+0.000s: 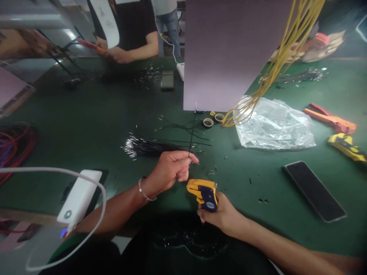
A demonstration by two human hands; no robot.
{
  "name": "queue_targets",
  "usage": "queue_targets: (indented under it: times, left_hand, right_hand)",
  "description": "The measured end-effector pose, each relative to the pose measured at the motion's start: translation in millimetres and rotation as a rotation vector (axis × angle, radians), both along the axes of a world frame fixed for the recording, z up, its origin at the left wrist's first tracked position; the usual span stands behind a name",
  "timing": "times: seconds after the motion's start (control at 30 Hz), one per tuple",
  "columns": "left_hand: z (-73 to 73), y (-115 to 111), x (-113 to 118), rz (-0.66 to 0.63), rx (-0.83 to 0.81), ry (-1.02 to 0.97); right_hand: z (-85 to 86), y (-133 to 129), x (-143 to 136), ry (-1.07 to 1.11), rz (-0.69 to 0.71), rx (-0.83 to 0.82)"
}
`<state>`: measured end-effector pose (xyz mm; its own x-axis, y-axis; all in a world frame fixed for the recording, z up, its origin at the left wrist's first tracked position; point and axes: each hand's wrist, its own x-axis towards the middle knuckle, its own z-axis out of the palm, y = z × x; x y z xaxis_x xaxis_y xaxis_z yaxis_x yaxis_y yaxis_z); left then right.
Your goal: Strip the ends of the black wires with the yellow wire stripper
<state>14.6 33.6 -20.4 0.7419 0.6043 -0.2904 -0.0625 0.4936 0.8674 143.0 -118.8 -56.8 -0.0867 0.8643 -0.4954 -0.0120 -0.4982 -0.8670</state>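
Observation:
Between the thumb and fingers of my left hand (174, 166), a single thin black wire (192, 135) is pinched and stands up away from me. My right hand (225, 215) is wrapped round the handle of a yellow and dark blue wire stripper (208, 194), its jaw end just to the right of my left fingers and apart from the wire. Just beyond my left hand lies a bundle of black wires (149, 148) with bright stripped ends pointing left. A few loose black wires (180, 126) rest beyond the bundle.
A clear plastic bag (275, 126), orange-handled pliers (332, 119), a yellow-black tool (346, 147) and a phone (315, 191) lie right. Two tape rolls (208, 122) sit by a hanging panel (218, 57) and yellow wires (263, 84). A white power bank (79, 196) is left; co-workers' hands (119, 54) show opposite.

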Motion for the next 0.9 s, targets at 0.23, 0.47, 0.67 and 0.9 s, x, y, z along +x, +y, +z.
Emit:
queue_targets:
  times: [0.23,0.47,0.67,0.9]
  left_hand:
    - [2.1,-5,0,-0.044,0.209,0.029]
    - [-1.6,-5,0,-0.032,0.155,0.025]
    - [3.3,-14,-1,-0.006,0.077,0.057]
    - [6.8,-8,-3,0.029,0.145,0.081]
  right_hand:
    - [0.9,0,0,0.011,0.007,-0.011]
    - [-5.1,-5,3,0.082,-0.063,0.061]
    - [-7.4,-4,6,0.093,-0.058,0.118]
    - [-4.2,-1,4,0.100,-0.020,0.079]
